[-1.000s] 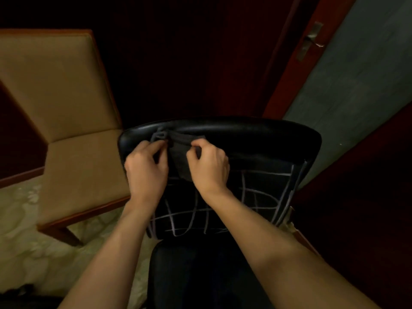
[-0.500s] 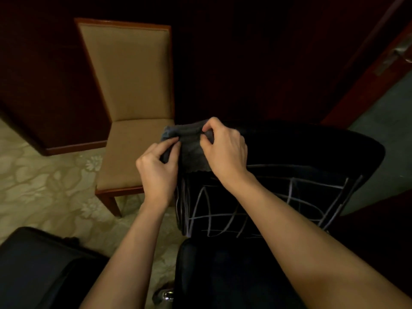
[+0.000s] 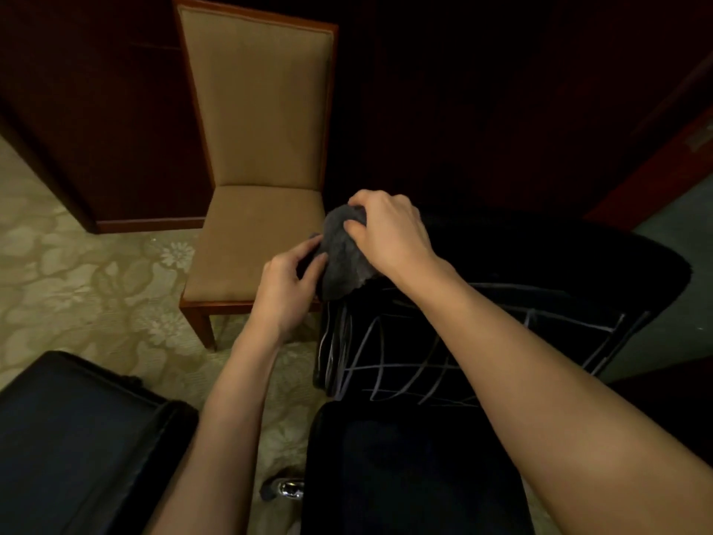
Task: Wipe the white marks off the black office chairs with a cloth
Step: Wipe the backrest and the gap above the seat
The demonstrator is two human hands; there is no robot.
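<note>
Grey cloth (image 3: 343, 256) sits bunched at the top-left corner of the black office chair (image 3: 540, 264) backrest, right hand (image 3: 389, 233) clamped over it, left hand (image 3: 285, 283) pinching its lower-left edge. White marks (image 3: 405, 364) lie below and right of the cloth, lines criss-crossing the backrest. Right hand is nearer, so I'd expect it to drag the cloth down-right.

Dim, warm light fell from above; the upper background sank into near-black shadow, and wide-angle distortion bent the frame's edges.
</note>
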